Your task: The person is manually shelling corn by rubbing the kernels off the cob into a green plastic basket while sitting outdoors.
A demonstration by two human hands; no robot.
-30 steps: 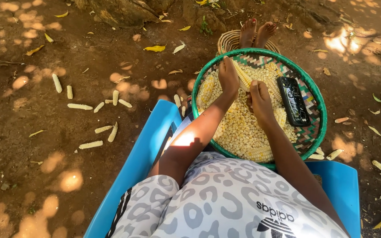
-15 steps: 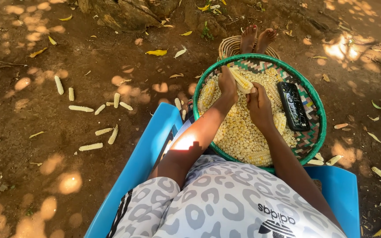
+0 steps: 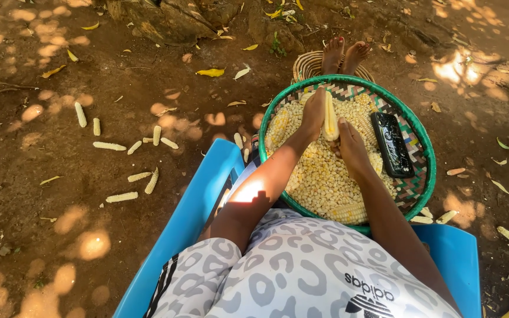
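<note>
Above the frame's centre, left hand [image 3: 313,115] and right hand [image 3: 351,147] each close their grip on a cob [image 3: 330,118]: stiff, light, knobbly; best held at both ends over the basket [image 3: 425,176].

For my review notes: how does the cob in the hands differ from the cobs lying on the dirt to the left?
The held cob is yellow with kernels on it; the ground cobs are pale and bare. The held cob sits over the basket, gripped by the left hand and right hand; the ground cobs lie scattered, untouched. Both are maize cobs.
</note>
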